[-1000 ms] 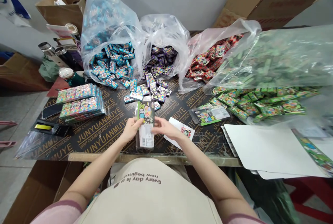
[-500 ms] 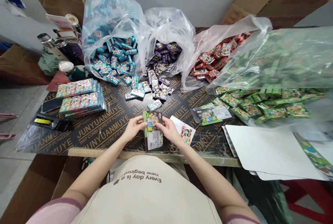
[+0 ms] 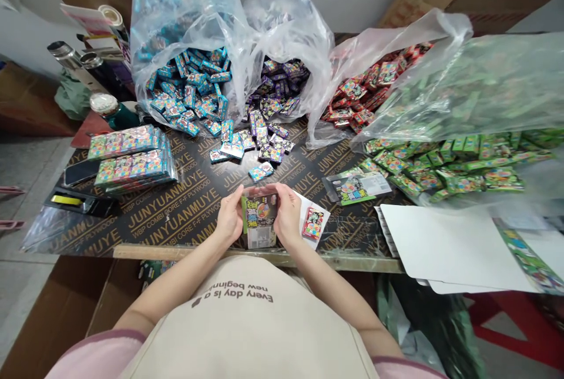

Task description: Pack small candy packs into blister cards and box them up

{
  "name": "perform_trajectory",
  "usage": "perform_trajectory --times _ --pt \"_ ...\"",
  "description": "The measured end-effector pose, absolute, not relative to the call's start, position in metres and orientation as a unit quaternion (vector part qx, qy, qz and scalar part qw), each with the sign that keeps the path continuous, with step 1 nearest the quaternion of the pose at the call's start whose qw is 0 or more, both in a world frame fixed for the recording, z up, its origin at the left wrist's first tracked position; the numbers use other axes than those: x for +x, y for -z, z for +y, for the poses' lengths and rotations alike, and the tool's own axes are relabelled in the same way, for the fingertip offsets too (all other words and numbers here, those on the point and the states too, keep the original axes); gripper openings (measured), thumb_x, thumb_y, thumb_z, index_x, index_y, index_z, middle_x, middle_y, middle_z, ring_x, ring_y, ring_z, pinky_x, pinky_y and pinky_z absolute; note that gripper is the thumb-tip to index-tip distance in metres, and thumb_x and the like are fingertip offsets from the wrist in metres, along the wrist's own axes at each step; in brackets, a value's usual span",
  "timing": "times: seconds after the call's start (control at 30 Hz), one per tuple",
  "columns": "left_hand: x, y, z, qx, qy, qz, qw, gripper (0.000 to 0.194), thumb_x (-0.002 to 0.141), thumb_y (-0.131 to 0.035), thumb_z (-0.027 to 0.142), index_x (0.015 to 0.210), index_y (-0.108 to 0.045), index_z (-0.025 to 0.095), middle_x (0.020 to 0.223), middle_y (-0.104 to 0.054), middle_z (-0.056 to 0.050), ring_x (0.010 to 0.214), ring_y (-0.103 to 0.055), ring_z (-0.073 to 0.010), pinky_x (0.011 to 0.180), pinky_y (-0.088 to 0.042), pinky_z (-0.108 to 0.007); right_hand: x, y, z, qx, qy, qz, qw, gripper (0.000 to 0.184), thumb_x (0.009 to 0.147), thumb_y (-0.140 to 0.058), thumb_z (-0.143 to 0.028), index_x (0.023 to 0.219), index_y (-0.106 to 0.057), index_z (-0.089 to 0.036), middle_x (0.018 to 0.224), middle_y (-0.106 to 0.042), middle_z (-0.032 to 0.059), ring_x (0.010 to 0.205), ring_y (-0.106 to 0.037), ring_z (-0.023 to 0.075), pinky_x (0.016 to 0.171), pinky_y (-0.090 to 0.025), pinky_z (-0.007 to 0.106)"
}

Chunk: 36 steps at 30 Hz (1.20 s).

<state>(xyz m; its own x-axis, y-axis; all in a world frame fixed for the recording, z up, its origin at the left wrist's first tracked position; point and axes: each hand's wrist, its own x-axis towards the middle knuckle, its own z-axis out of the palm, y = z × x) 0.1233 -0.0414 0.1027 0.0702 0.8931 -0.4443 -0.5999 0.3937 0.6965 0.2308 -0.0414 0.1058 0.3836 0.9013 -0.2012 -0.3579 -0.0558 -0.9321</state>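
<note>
I hold a clear plastic packet with a green printed card inside (image 3: 259, 218) near the table's front edge. My left hand (image 3: 230, 220) grips its left side and my right hand (image 3: 288, 216) grips its right side, fingers curled over the top. A small red candy pack (image 3: 312, 224) lies on a white card just right of my right hand. A loose blue pack (image 3: 261, 171) lies just beyond the packet.
Open plastic bags hold blue packs (image 3: 189, 88), purple packs (image 3: 277, 88), red packs (image 3: 365, 94) and green packs (image 3: 445, 161). Stacked filled packets (image 3: 130, 158) lie at left. White sheets (image 3: 445, 244) overhang the front right. Another packet (image 3: 356, 188) lies mid-table. Bottles (image 3: 73, 61) stand far left.
Both hands brought the packet down and closer to the table's front edge, and now close round its sides. The view tilted down slightly.
</note>
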Motion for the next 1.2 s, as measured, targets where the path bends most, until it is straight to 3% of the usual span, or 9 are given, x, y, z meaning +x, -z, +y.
perform_trajectory --times 0.2,0.4,0.57,0.73,0.9,1.1,1.2 --pt "0.122 -0.108 -0.039 0.291 -0.489 0.425 0.704 0.040 0.070 -0.071 0.048 0.090 -0.075 0.013 0.092 -0.074 -0.010 0.087 -0.069 -0.0228 0.079 -0.053 -0.033 0.252 -0.096 -0.035 -0.498 -0.564 -0.259 0.605 0.017 0.075 -0.063 -0.037 0.073 -0.067 -0.020 0.066 -0.071 0.0015 0.063 -0.067 0.0189 0.067 -0.054 0.033" --pt "0.101 -0.113 -0.026 0.348 -0.399 0.476 0.702 0.032 0.062 -0.078 0.032 0.088 -0.076 0.014 0.089 -0.075 -0.010 0.082 -0.068 -0.0224 0.069 -0.052 -0.029 0.279 -0.100 -0.040 -0.492 -0.606 -0.384 0.493 0.024 0.074 -0.068 -0.040 0.088 -0.070 -0.020 0.082 -0.074 0.0044 0.082 -0.070 0.0218 0.074 -0.053 0.033" --pt "0.089 -0.112 -0.015 0.358 -0.426 0.469 0.686 0.027 0.054 -0.084 0.025 0.078 -0.076 0.014 0.079 -0.075 -0.008 0.071 -0.067 -0.0160 0.067 -0.050 -0.024 0.279 -0.095 -0.043 -0.498 -0.541 -0.435 0.520 0.021 0.076 -0.068 -0.038 0.089 -0.072 -0.022 0.088 -0.074 0.0040 0.084 -0.070 0.0209 0.082 -0.053 0.036" --pt "0.082 -0.106 -0.011 0.296 -0.373 0.433 0.765 0.039 0.060 -0.082 0.030 0.096 -0.073 0.016 0.094 -0.074 -0.012 0.084 -0.069 -0.0193 0.072 -0.050 -0.027 0.276 -0.090 -0.043 -0.492 -0.552 -0.394 0.547 0.020 0.074 -0.070 -0.039 0.085 -0.073 -0.023 0.086 -0.074 0.0031 0.081 -0.071 0.0214 0.085 -0.053 0.040" --pt "0.085 -0.100 -0.009 0.306 -0.322 0.425 0.788 0.029 0.062 -0.078 0.025 0.088 -0.075 0.014 0.093 -0.073 -0.013 0.085 -0.068 -0.0188 0.079 -0.049 -0.031 0.275 -0.094 -0.044 -0.501 -0.564 -0.369 0.543 0.023 0.070 -0.074 -0.039 0.086 -0.074 -0.022 0.087 -0.075 0.0036 0.080 -0.071 0.0227 0.084 -0.054 0.041" --pt "0.086 -0.115 -0.006 0.487 -0.425 0.459 0.609 0.010 0.062 -0.069 0.019 0.069 -0.076 0.019 0.074 -0.073 -0.005 0.073 -0.064 -0.0181 0.075 -0.049 -0.031 0.280 -0.097 -0.045 -0.493 -0.538 -0.446 0.518 0.017 0.076 -0.069 -0.035 0.088 -0.075 -0.025 0.087 -0.075 0.0032 0.083 -0.070 0.0222 0.083 -0.054 0.040" --pt "0.082 -0.122 -0.007 0.605 -0.416 0.426 0.528 0.008 0.065 -0.067 0.019 0.064 -0.075 0.020 0.075 -0.073 -0.006 0.076 -0.064 -0.0192 0.079 -0.049 -0.033 0.285 -0.095 -0.047 -0.489 -0.484 -0.521 0.505 0.015 0.078 -0.067 -0.034 0.087 -0.076 -0.026 0.091 -0.075 0.0033 0.087 -0.070 0.0224 0.085 -0.053 0.041"
